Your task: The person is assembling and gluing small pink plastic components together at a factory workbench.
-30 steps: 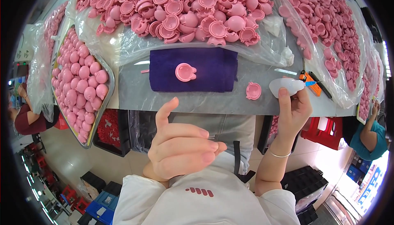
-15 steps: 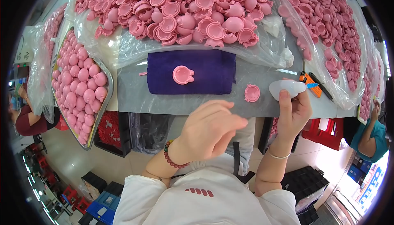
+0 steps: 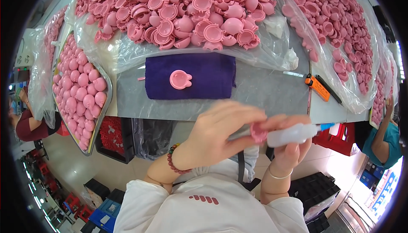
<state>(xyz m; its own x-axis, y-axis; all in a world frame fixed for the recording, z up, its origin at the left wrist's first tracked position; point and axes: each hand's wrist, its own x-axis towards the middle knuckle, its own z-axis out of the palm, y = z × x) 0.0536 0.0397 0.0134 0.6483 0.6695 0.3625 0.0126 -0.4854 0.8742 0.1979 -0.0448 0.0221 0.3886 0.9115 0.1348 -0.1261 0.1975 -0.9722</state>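
Pinched between the thumb and fingers of my left hand (image 3: 227, 129) is a small pink half shell (image 3: 258, 133), held just past the table's near edge. My right hand (image 3: 285, 158) is closed around a white squeeze bottle (image 3: 291, 135) whose blue needle tip (image 3: 326, 126) points to the right. Both hands meet at the shell, and the right fingertips seem to touch it. Another pink half shell (image 3: 179, 80), with two ear-like tabs, lies hollow side up on a folded purple cloth (image 3: 212, 89).
A large heap of pink half shells (image 3: 182, 25) on plastic sheeting covers the far table; another heap (image 3: 335, 25) is at right. A metal tray (image 3: 111, 89) of pink balls stands left. An orange cutter (image 3: 318, 89) and black pen-like tool (image 3: 329, 89) lie right. Co-workers sit at both sides.
My left hand has moved right and picked up the half shell that lay on the table right of the cloth. The right hand has come down toward me with the bottle, meeting the left.
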